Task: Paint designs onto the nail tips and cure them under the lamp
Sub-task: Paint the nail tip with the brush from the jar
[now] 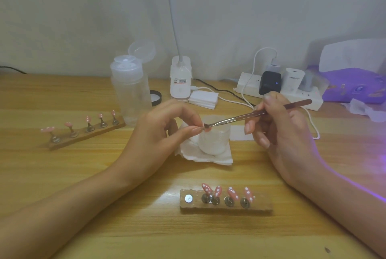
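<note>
My left hand [167, 125] pinches a small pink nail tip [206, 129] between thumb and forefinger, above a clear jar [215, 143]. My right hand [279, 125] holds a thin brush [250, 115], and its bristles touch the nail tip. In front of me a wooden holder [226, 205] carries several pink nail tips with white dots; its leftmost magnet is bare. A second wooden holder [87, 132] at the left carries several more pink tips. Purple light glows at the right edge.
The jar stands on a folded white tissue [202, 155]. Behind it are a clear pump bottle [130, 89] with its lid open, a white lamp base [180, 80], a stack of white pads [203, 100], a power strip [277, 89] with plugs and cables, and a purple packet [355, 85].
</note>
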Action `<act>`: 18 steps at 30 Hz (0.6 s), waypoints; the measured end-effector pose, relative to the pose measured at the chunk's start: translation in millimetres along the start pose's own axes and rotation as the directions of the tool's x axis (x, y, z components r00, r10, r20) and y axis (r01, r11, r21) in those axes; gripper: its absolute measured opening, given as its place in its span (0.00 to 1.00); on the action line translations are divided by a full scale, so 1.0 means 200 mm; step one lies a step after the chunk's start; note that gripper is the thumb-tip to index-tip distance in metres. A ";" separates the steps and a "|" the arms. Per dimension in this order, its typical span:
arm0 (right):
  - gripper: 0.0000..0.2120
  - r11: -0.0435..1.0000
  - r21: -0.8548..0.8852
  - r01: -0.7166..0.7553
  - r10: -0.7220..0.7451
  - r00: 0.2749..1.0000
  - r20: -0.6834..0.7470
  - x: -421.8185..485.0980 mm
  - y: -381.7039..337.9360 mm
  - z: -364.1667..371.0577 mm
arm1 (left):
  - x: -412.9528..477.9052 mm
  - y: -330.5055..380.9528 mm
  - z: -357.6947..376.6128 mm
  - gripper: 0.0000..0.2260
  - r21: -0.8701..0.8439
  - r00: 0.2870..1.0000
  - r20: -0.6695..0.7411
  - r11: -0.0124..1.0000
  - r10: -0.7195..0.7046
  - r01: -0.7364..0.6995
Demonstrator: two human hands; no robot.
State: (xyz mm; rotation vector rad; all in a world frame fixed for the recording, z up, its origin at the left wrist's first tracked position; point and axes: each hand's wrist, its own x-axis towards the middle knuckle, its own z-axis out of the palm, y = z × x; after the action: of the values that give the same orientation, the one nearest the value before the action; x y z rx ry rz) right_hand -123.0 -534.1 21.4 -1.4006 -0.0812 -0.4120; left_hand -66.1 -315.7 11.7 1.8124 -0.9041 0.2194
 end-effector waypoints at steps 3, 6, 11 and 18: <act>0.14 0.999 -0.048 -0.021 0.017 0.997 -0.077 0.01 0.01 -0.01 | 0.00 0.00 0.00 0.03 0.003 1.000 0.000 1.000 0.002 -0.002; 0.14 1.000 0.005 -0.004 0.004 0.995 -0.097 0.01 0.00 -0.02 | 0.00 0.00 0.00 0.02 -0.013 1.000 -0.003 1.000 -0.014 0.014; 0.12 0.998 -0.002 0.069 -0.069 0.998 0.010 0.00 0.00 0.00 | 0.00 0.01 0.00 0.02 -0.031 0.999 0.004 0.999 -0.033 0.034; 0.13 0.998 -0.001 0.067 -0.067 0.996 -0.054 0.01 0.01 -0.02 | 0.00 0.01 0.01 0.03 -0.044 0.998 -0.001 0.997 -0.069 0.069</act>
State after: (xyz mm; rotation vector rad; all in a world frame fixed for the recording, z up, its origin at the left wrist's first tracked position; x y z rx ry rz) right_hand -121.0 -538.7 19.5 -1.3878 -0.0848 -0.5052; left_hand -68.1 -317.3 12.9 1.7990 -0.8366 0.1569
